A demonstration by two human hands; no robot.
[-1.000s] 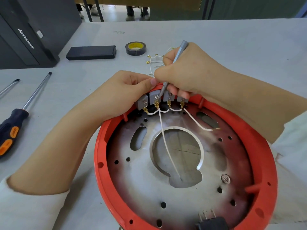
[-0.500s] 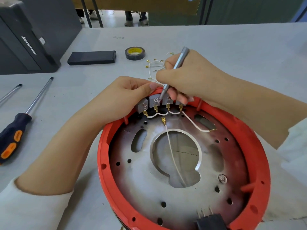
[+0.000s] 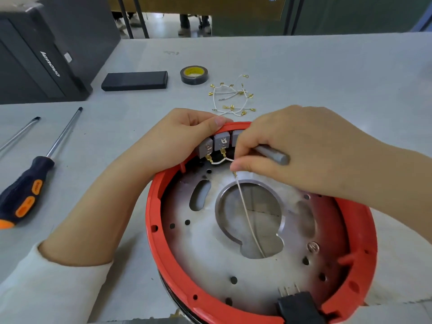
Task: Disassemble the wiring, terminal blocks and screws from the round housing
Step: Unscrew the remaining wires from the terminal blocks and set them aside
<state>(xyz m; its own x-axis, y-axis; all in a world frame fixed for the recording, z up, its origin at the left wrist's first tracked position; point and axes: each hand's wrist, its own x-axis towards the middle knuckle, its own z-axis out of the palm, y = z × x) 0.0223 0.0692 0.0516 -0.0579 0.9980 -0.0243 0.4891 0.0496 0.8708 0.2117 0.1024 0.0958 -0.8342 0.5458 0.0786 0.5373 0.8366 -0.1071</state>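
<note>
The round red housing (image 3: 159, 249) with its metal plate (image 3: 210, 249) lies on the table in front of me. Grey terminal blocks (image 3: 221, 141) sit at its far rim, joined by short white jumper wires. My left hand (image 3: 177, 141) grips the rim beside the blocks. My right hand (image 3: 292, 148) holds a small grey screwdriver (image 3: 272, 155) across its palm and pinches the brass end of a long white wire (image 3: 247, 218). That wire runs down into the plate's centre opening.
A heap of removed white wires with brass lugs (image 3: 233, 97) lies behind the housing. A tape roll (image 3: 194, 74), a black box (image 3: 135, 81), a computer case (image 3: 46, 54) and two screwdrivers (image 3: 28, 183) lie at the left. A black connector (image 3: 297, 305) sits at the near rim.
The long wire's lug has come off the terminal block. My right hand has laid the small screwdriver flat in its palm and dropped down, and now pinches the wire's free end.
</note>
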